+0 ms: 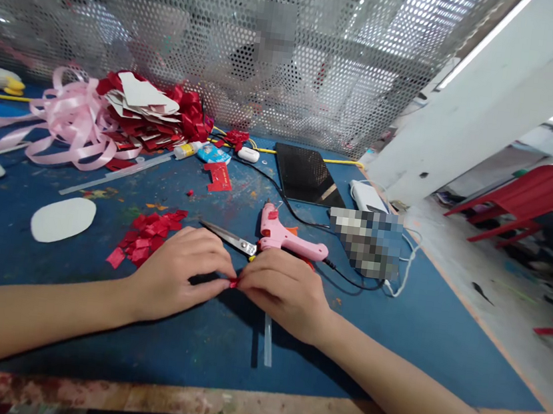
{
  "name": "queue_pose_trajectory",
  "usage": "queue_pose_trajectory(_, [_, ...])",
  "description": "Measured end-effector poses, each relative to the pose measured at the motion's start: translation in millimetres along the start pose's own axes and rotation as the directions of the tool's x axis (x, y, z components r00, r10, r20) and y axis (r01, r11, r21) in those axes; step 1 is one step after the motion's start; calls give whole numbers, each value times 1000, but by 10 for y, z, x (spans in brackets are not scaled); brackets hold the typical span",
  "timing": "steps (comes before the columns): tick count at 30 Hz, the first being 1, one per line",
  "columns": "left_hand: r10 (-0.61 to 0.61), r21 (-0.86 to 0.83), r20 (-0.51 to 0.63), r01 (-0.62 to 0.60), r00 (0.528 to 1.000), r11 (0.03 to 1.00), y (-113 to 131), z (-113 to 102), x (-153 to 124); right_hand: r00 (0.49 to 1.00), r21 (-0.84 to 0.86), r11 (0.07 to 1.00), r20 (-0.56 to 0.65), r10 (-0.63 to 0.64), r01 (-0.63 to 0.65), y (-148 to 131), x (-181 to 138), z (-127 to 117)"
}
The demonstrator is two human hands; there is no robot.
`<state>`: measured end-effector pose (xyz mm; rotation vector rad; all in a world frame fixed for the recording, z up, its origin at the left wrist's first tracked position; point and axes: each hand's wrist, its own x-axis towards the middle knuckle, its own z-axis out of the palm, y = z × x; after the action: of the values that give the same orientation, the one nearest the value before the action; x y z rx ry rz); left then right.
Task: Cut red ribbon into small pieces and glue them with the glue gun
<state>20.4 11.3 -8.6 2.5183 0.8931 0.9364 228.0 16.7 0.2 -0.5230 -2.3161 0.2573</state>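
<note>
Between the fingertips of both hands is a small piece of red ribbon (233, 283), mostly covered by the fingers. My left hand (185, 270) pinches it from the left, my right hand (286, 292) from the right. Just behind the hands lie scissors (230, 236), their handles partly hidden by my right hand. A pink glue gun (290, 239) rests beyond my right hand. Left of my left hand is a loose heap of red ribbon pieces (147, 235). A clear glue stick (267, 343) lies below my right hand.
A white oval piece (63, 219) lies at left. Pink ribbon (73, 118) and a stack of red and white card (140, 106) sit at the back, before a perforated metal screen (187, 28). A black tablet-like panel (305, 173), cables and a white power bank (368, 197) are at right.
</note>
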Motion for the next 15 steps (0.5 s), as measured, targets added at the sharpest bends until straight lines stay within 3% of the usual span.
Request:
queue_pose_trajectory(5, [6,21,12,-7,1000,1000,-1,5,-8,1000,10,1000,5,15,-15,0,-2,15])
queue_pose_trajectory(10, [-8,43,1,8,1000,999,-29,12,-14,987,-100,983,17,159,-156,-22,0,15])
queue_pose_trajectory(15, [-3,79,-6,4,1000,997,-55,16,-20,988,-84,986,43,151,-147,-16,0,17])
